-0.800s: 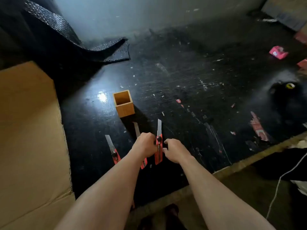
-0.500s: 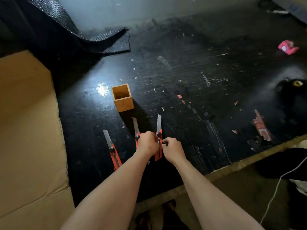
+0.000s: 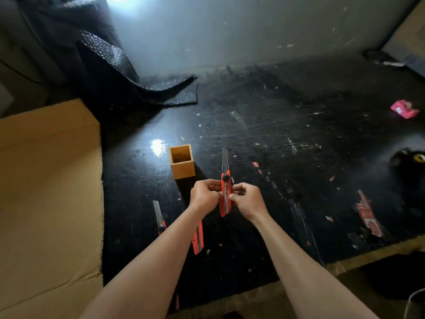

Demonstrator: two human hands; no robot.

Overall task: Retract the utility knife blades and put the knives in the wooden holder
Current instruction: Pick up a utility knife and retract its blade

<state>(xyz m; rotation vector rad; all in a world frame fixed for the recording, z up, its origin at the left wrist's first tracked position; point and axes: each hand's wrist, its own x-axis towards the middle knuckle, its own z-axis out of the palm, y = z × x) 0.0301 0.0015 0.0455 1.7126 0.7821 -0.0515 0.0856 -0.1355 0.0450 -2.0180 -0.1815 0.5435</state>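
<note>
2 forearms are showing from the near edge, both bare with no sleeves reaching them. The left hand (image 3: 204, 195) and right hand (image 3: 247, 200) are wearing no gloves, and no rings or watch are showing.

mid knife (image 3: 198, 237): blade hid by left forearm; left knife (image 3: 159, 217): handle part hid
</note>
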